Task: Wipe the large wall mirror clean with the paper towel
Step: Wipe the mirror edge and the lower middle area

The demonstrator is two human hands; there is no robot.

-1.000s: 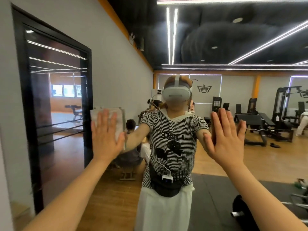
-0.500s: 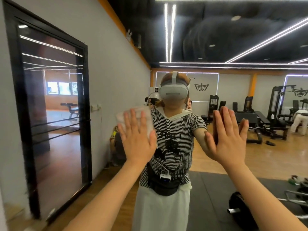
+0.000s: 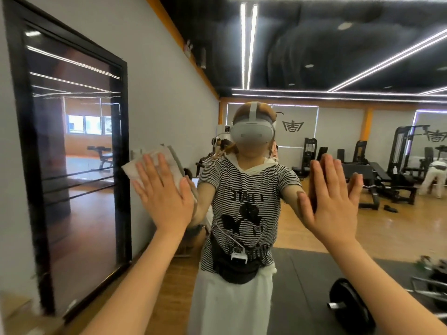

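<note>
The large wall mirror (image 3: pixel 338 68) fills the view and reflects a gym and the person wiping it. My left hand (image 3: pixel 164 197) lies flat, fingers straight, pressing a folded white paper towel (image 3: pixel 154 163) against the glass, left of the reflected torso. The towel's upper edge and left corner stick out past my fingers. At about the same height, my right hand (image 3: pixel 331 197) also rests flat on the glass with straight fingers and holds nothing. Its reflection meets it palm to palm.
A tall black-framed glass panel (image 3: pixel 72 165) stands in the grey wall at the left. In the reflection, a barbell with a black weight plate (image 3: pixel 350 303) lies on a dark floor mat at the lower right. Gym machines (image 3: pixel 399 170) stand further back.
My left hand slid the towel right across the glass, over the reflected shoulder, then back left. My right hand stayed flat in about the same spot.
</note>
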